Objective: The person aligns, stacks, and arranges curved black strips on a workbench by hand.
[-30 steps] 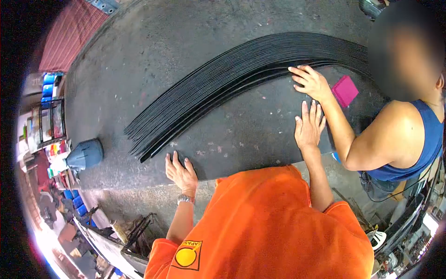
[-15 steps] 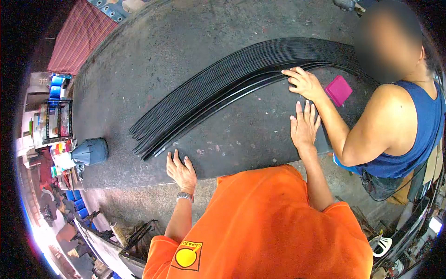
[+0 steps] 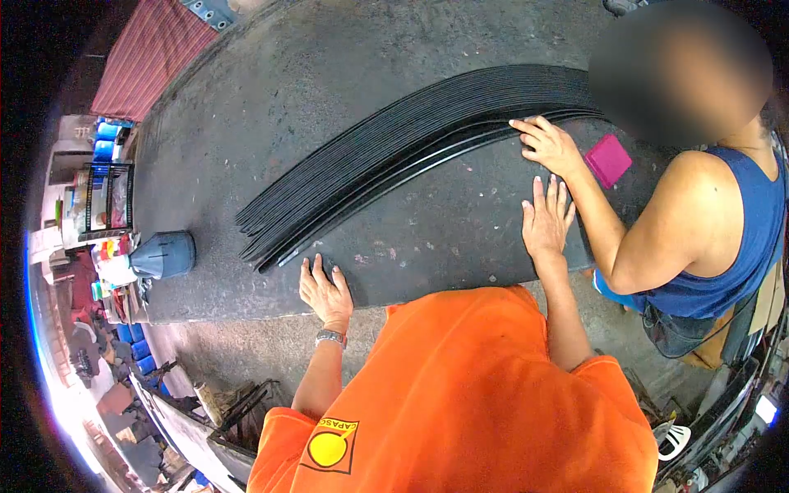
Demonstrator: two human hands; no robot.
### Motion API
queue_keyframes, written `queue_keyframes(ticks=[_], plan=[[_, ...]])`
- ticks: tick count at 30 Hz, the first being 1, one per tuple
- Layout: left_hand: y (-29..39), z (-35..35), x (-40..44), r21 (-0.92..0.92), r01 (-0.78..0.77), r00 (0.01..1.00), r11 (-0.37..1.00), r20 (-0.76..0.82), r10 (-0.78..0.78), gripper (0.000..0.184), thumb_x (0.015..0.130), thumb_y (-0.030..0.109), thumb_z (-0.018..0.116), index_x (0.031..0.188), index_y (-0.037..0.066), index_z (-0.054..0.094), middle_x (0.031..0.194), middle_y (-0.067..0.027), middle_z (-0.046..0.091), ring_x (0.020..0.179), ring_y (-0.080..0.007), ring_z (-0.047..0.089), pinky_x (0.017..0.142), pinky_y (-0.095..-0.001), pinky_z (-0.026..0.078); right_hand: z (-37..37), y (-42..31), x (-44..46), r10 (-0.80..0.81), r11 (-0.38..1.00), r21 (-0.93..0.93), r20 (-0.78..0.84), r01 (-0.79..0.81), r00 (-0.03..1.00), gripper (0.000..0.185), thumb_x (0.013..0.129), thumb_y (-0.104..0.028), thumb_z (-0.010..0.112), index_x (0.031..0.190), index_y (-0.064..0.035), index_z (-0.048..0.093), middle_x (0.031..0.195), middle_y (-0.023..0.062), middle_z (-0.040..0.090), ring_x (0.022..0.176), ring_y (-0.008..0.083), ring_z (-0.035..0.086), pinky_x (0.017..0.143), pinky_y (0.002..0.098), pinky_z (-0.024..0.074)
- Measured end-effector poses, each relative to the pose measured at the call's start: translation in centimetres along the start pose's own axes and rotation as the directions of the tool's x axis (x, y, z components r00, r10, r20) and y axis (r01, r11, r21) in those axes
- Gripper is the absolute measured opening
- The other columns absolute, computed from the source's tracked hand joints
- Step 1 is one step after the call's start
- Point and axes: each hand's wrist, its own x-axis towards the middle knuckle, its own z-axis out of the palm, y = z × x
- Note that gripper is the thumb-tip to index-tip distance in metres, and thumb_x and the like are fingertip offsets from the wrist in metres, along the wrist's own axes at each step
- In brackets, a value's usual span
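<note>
While a co-worker in a navy sleeveless top (image 3: 744, 246) leans over the near side, a curved bundle of long, thin black strips (image 3: 423, 123) arcs across a dark, scuffed worktable (image 3: 394, 259) in the head view. The wearer's bare left hand (image 3: 326, 296) rests palm down by the table edge, fingers spread, just beside the strips' left end. The bare right hand (image 3: 546, 220) lies flat too, fingers apart, below the co-worker's hand (image 3: 551, 148), whose fingertips reach the bundle's near edge. A square magenta object (image 3: 608, 161) sits near that arm. Compared with a second ago, a glossy strip now shows along the near edge, and the co-worker's head covers more of the bundle's right end; both wearer's hands keep their places.
</note>
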Motion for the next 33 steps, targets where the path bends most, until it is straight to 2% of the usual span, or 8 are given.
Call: queue_keyframes(ticks=[8,12,33], plan=[[-0.05,0.0,0.05,0.001,0.003,1.0,1.0,0.023,-0.003,0.053,0.1,0.038,0.052,0.146,0.01,0.05,0.155,-0.0174,0.039,0.143,-0.0356,0.035,0.117,-0.0519,0.024,0.07,-0.06,0.01,0.024,1.0,-0.005,0.022,-0.024,0.999,0.059,0.102,-0.038,0.051,0.155,-0.0158,0.039,0.164,0.0166,0.028,0.153,0.0359,0.019,0.121,0.0613,0.0118],[0.02,-0.1,0.04,0.013,0.002,0.999,1.0,0.04,-0.003,0.055,0.103,0.044,0.045,0.147,0.011,0.048,0.156,-0.0172,0.037,0.144,-0.0361,0.034,0.117,-0.0516,0.025,0.0,0.0,-0.2,0.04,0.999,0.035,0.031,-0.041,0.999,0.06,0.101,-0.038,0.051,0.155,-0.0174,0.038,0.164,0.016,0.028,0.154,0.0353,0.019,0.121,0.0606,0.0112],[-0.23,0.17,0.04,0.031,-0.011,0.998,0.999,0.059,0.009,0.058,0.105,0.047,0.039,0.147,0.009,0.047,0.156,-0.0189,0.037,0.142,-0.0372,0.037,0.116,-0.0535,0.027,-0.56,-0.35,-0.05,0.054,0.996,0.067,0.054,-0.058,0.997,0.057,0.103,-0.039,0.047,0.155,-0.0171,0.038,0.164,0.0156,0.028,0.153,0.0349,0.02,0.121,0.0613,0.012]])
